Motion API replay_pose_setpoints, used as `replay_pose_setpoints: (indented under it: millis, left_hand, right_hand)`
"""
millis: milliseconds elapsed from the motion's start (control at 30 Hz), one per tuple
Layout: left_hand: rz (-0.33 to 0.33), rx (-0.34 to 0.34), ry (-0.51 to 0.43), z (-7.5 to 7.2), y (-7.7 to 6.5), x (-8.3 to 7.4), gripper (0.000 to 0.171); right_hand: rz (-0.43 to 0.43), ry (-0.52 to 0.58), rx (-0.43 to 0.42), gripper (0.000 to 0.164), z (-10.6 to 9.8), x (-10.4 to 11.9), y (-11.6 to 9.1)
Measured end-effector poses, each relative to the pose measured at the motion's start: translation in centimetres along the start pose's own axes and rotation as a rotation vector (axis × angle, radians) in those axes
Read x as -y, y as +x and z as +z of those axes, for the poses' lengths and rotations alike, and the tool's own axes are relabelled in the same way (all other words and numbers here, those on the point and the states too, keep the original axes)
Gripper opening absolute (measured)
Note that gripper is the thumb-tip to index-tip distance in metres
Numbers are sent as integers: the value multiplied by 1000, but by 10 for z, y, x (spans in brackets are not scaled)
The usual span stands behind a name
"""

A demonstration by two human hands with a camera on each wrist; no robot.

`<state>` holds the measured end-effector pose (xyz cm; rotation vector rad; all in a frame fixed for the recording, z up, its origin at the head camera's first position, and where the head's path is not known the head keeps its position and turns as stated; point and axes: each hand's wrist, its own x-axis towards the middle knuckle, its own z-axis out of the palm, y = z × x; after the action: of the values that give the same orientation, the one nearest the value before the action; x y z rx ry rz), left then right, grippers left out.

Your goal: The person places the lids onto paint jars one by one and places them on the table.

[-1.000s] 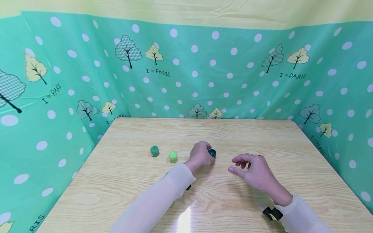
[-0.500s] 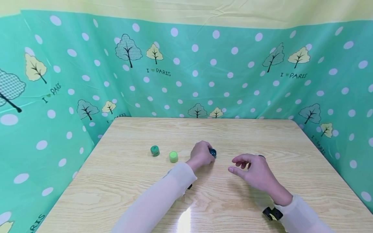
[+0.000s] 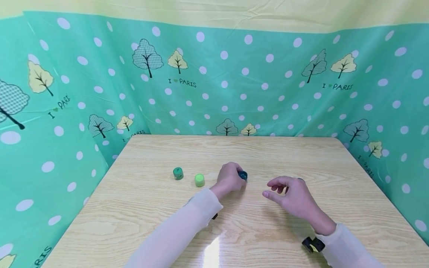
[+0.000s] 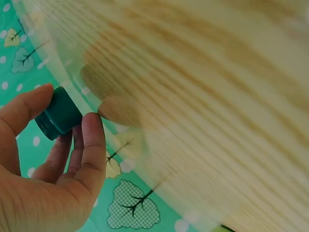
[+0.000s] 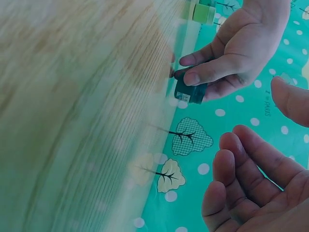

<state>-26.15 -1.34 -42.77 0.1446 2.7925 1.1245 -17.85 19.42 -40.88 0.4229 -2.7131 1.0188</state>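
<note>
My left hand (image 3: pixel 230 176) pinches a small dark teal jar (image 3: pixel 242 175) between thumb and fingers, near the middle of the table. In the left wrist view, the jar (image 4: pixel 59 114) shows smooth sides and a ridged rim at its lower end. A pale label patch shows on the jar (image 5: pixel 189 92) in the right wrist view. To the left of that hand stand a light green jar (image 3: pixel 199 180) and, farther left, a dark green jar (image 3: pixel 178 173). My right hand (image 3: pixel 291 196) hovers over the table to the right, fingers loosely bent, holding nothing.
The wood-grain table (image 3: pixel 134 219) fills the lower part of the head view. A green dotted cloth (image 3: pixel 214 82) with printed trees hangs behind it and at both sides. A black strap device (image 3: pixel 313 245) sits on the right wrist.
My left hand shifts very slightly left with the teal jar, whose tilt changes a little. The right hand and the two standing jars stay in place.
</note>
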Motion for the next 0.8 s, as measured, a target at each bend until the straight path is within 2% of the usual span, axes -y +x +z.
replay_pose_setpoints:
  millis: [200, 400, 800]
  left_hand:
    - [20, -10, -59, -7, -4, 5, 34]
    - [41, -3, -78, -11, -11, 6, 30]
    - [141, -5, -114, -24, -32, 4, 27]
  right_hand:
    - [7, -9, -4, 30, -1, -3, 1]
    - [24, -22, -5, 34, -2, -6, 3]
    - [44, -42, -32, 33, -5, -14, 6]
